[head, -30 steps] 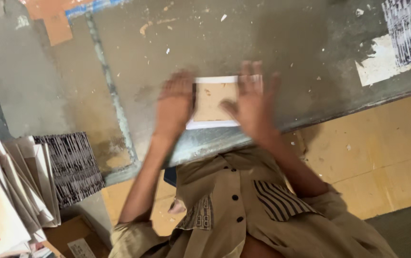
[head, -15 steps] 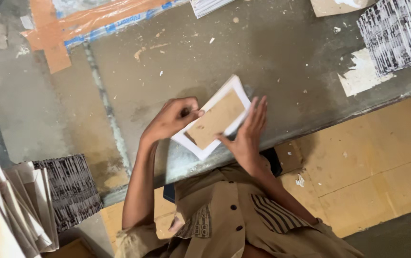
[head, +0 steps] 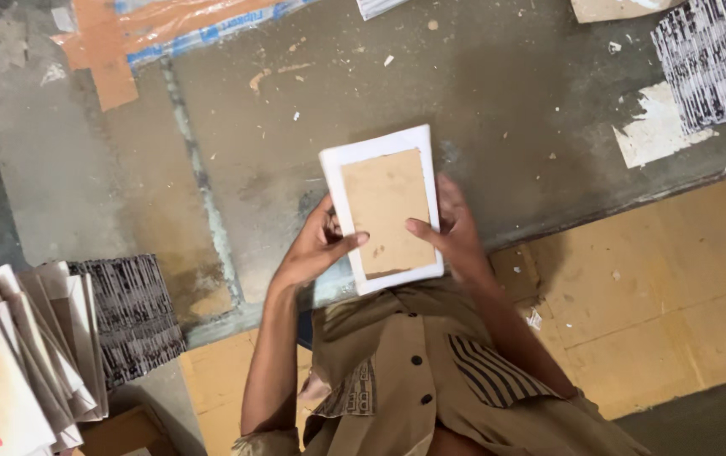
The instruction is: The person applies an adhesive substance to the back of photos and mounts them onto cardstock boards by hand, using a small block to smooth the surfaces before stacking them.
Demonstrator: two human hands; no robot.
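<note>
A worn grey table [head: 498, 101], scuffed and flecked with paper scraps, fills the upper frame, its front edge running from 8 o'clock to 3 o'clock above a yellow tiled floor [head: 675, 295]. Strips of orange tape [head: 110, 51] cross the table at 11 o'clock. A stack of black-and-white printed sheets [head: 709, 59] lies at 2 o'clock, and a second stack [head: 131, 312] sits at 8 o'clock beside fanned white covers [head: 34, 355]. At centre, a person in a khaki shirt [head: 422, 380] holds up a white-bordered board with a brown card face [head: 384, 207], tilted slightly and lifted over the table's front edge. The left hand [head: 312, 249] grips its left edge, thumb pressed on the brown face, fingers clamped behind. The right hand [head: 456, 241] clasps the right edge, thumb across the card, fingers closed around the back.
</note>
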